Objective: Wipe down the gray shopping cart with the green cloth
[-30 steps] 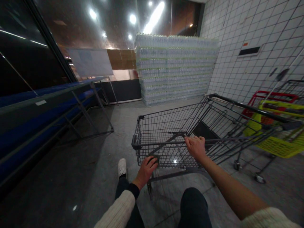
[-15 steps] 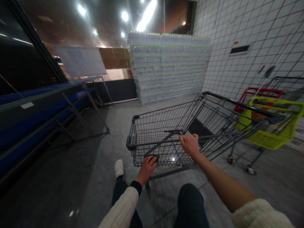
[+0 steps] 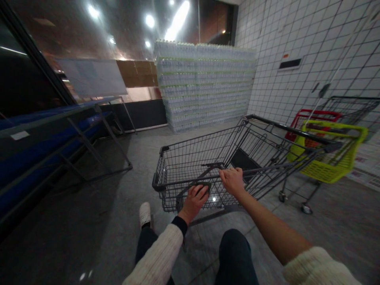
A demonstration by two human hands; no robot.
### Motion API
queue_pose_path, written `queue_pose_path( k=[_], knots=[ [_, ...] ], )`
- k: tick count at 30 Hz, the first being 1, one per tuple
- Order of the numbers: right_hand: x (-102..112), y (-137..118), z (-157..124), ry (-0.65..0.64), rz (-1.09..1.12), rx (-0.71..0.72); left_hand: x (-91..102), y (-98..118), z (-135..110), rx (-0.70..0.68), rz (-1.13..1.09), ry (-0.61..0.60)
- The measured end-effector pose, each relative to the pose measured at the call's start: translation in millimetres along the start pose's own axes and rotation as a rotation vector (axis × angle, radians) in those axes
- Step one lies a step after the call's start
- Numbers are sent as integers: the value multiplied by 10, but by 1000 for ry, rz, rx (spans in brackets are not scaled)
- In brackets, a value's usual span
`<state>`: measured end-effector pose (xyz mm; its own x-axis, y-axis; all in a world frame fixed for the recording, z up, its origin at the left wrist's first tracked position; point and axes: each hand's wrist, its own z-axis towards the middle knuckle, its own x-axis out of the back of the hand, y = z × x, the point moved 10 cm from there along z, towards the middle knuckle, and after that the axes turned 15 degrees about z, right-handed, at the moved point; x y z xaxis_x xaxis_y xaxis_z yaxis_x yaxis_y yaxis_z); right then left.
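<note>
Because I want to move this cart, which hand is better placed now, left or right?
Probably the right. The right hand curls around the top rail of the shopping cart, while the left hand lies flatter on a dark inner bar.

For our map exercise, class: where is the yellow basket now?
In the head view, the yellow basket sits at right in a second cart, just beyond the person's wire shopping cart.
</note>
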<state>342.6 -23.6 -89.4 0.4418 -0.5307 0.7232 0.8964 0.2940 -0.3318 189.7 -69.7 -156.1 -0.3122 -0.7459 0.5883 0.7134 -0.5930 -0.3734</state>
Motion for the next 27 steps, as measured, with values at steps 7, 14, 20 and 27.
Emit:
queue_pose_path(
  k=[7, 14, 20, 27],
  knots=[
    [-17, -10, 14, -1, -23, -1, -230, 78, -550, 45, 1, -154],
    [-5, -5, -1, -3, -14, 20, 214, 237, 303, -43, -60, 43],
    [3, 0, -4, -8, -21, 19, -54, 301, 349, -41, 16, -27],
    [-4, -13, 8, -13, -25, 6, -596, 182, -737, -6, -25, -413]
  ],
)
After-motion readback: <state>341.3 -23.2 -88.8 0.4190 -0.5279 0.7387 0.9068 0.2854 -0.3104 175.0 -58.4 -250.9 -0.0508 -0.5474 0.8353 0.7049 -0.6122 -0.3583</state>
